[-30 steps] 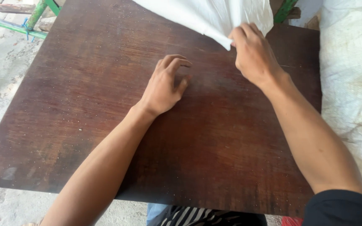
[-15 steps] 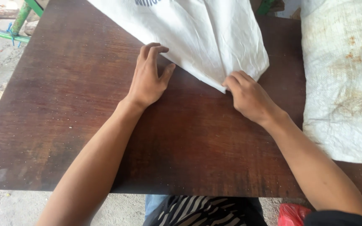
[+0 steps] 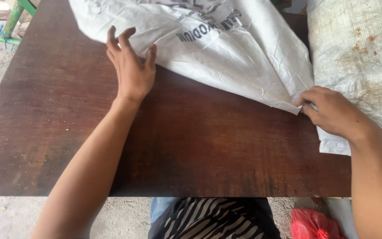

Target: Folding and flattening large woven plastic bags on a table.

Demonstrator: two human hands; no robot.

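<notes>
The white sack [image 3: 226,53] now lies spread much farther across the desk [image 3: 191,150]. The right hand [image 3: 332,113] has dragged its corner rightward, while the left hand [image 3: 131,71] moved up onto its edge.

Your white sack [image 3: 226,48] runs off the top edge, so you cannot see its far end or how long it is. Its near corner disappears under the fingers of your right hand [image 3: 332,113], and the fingertips themselves are tucked out of sight there. The stained sack [image 3: 359,53] on the right is cut by the right edge. The counter [image 3: 191,150] loses its far side under both sacks. The red bag [image 3: 312,223] below is cropped at the bottom.
</notes>
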